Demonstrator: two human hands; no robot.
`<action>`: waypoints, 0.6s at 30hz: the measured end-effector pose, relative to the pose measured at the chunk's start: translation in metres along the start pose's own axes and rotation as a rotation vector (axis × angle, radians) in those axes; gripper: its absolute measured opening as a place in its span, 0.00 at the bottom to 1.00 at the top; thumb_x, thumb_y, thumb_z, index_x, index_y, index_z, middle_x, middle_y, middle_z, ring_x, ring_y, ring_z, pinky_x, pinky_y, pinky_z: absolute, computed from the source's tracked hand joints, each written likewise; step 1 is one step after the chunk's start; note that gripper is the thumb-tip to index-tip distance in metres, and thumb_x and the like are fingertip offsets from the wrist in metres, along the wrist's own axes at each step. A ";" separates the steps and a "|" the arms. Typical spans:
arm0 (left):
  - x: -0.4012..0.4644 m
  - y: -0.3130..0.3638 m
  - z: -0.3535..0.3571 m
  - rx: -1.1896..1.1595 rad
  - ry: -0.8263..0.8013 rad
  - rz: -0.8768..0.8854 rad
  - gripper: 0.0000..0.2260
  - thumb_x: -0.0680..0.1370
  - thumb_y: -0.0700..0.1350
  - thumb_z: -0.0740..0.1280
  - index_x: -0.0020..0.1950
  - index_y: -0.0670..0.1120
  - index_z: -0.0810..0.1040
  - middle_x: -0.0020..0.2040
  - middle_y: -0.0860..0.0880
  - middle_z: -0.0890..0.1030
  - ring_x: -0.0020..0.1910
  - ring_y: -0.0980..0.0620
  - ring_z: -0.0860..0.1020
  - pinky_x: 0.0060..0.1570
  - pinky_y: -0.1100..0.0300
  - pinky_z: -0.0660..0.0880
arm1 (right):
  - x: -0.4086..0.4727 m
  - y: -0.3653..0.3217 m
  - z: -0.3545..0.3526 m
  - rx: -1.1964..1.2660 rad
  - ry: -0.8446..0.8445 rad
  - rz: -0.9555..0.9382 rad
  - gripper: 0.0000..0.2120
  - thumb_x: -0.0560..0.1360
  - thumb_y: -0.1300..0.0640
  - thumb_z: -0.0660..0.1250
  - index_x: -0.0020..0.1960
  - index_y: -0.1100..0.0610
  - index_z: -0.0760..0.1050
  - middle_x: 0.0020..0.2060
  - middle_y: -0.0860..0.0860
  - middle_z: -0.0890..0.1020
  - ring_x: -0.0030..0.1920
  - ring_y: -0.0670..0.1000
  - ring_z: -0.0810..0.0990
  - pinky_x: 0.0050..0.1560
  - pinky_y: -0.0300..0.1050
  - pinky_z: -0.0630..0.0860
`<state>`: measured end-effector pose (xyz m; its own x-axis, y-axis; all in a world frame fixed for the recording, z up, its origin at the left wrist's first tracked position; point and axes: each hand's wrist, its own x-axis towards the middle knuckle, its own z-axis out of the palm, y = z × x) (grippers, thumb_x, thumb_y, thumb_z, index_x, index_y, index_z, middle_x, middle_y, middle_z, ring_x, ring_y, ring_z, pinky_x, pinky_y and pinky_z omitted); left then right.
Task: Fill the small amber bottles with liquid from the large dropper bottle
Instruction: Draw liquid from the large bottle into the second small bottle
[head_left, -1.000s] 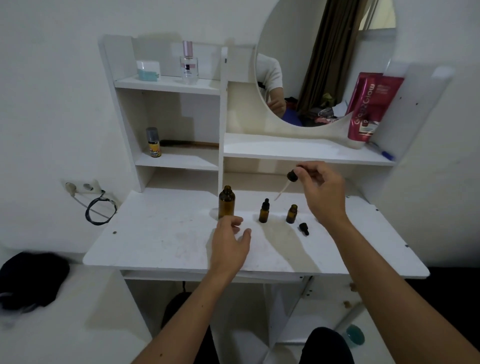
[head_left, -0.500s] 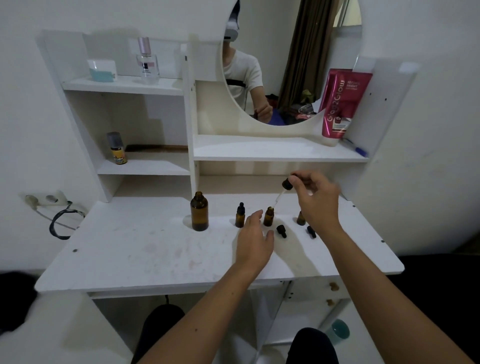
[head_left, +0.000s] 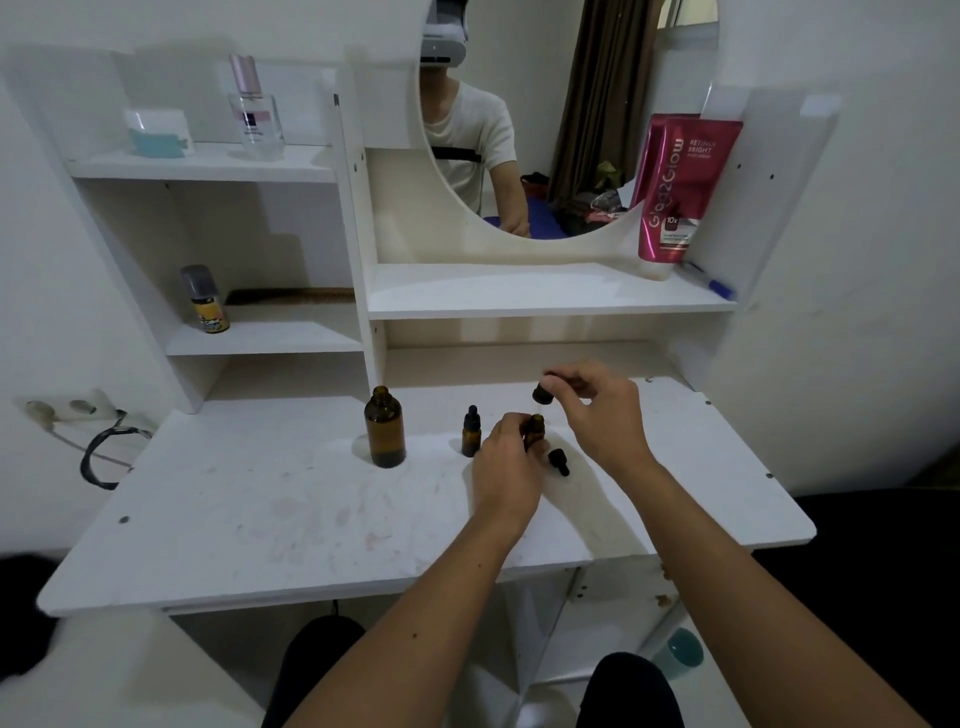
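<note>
The large amber bottle (head_left: 385, 428) stands uncapped on the white desk (head_left: 260, 509). To its right stands a small amber bottle (head_left: 471, 433) with its black dropper cap on. My left hand (head_left: 508, 462) grips an open small amber bottle (head_left: 534, 429) that stands on the desk. My right hand (head_left: 597, 410) pinches the black bulb of the dropper (head_left: 543, 394) right above that bottle's mouth. A loose black dropper cap (head_left: 559, 461) lies on the desk between my hands. Another small bottle behind my right hand is hidden.
The vanity unit has shelves with a perfume bottle (head_left: 255, 109), a small yellow-labelled can (head_left: 206, 300) and a red tube (head_left: 680, 187) beside the round mirror (head_left: 571, 130). A black cable (head_left: 101, 457) hangs at the left wall socket.
My left hand moved right from beside the large bottle and closed on the open small bottle. My right hand brought the dropper down over its mouth. The camera tilted up and left.
</note>
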<state>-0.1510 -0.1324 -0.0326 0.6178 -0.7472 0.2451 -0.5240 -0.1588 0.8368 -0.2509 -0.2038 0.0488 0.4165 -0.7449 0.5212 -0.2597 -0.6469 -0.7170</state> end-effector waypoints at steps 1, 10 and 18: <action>0.000 0.000 0.000 -0.012 0.003 -0.001 0.09 0.83 0.43 0.67 0.63 0.50 0.78 0.56 0.55 0.83 0.54 0.56 0.81 0.55 0.57 0.80 | 0.000 0.001 0.000 0.009 0.004 0.017 0.03 0.78 0.61 0.74 0.51 0.57 0.87 0.41 0.37 0.84 0.43 0.33 0.83 0.47 0.25 0.74; 0.004 -0.003 0.002 -0.006 0.007 0.012 0.10 0.83 0.44 0.67 0.64 0.49 0.78 0.58 0.53 0.83 0.54 0.54 0.82 0.56 0.55 0.81 | 0.004 -0.006 0.000 0.022 0.018 0.004 0.02 0.79 0.61 0.72 0.50 0.57 0.85 0.41 0.47 0.87 0.43 0.35 0.83 0.48 0.25 0.74; 0.005 -0.005 0.002 0.000 0.009 0.025 0.09 0.83 0.44 0.66 0.63 0.48 0.78 0.57 0.52 0.83 0.54 0.53 0.81 0.56 0.53 0.81 | 0.002 -0.005 0.009 -0.003 0.000 0.018 0.02 0.79 0.60 0.73 0.49 0.57 0.86 0.42 0.46 0.87 0.45 0.39 0.84 0.48 0.25 0.74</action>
<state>-0.1467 -0.1365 -0.0364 0.6099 -0.7451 0.2699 -0.5389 -0.1402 0.8306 -0.2414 -0.2004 0.0489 0.4114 -0.7564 0.5085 -0.2697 -0.6339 -0.7248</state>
